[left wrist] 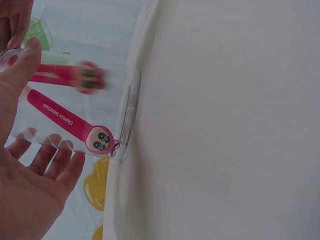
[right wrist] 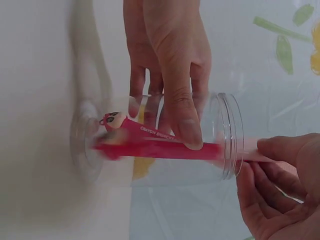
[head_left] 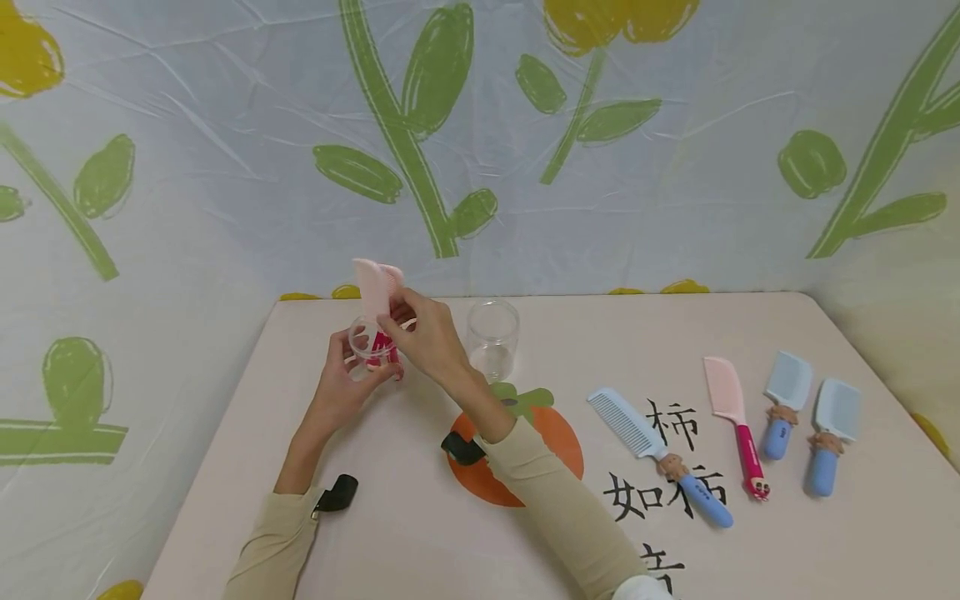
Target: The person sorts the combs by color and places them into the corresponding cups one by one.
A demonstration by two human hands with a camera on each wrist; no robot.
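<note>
Left hand (head_left: 345,385) grips jar (right wrist: 232,117) — right hand (head_left: 431,333) pinches pink comb (right wrist: 212,151).

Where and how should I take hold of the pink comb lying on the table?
I'd grip the pink comb by mid-handle, coming from above on the near side and pinching across its width. It appears to lie flat, its slim handle pointing toward the person, with a blue-handled brush close on the right.
</note>
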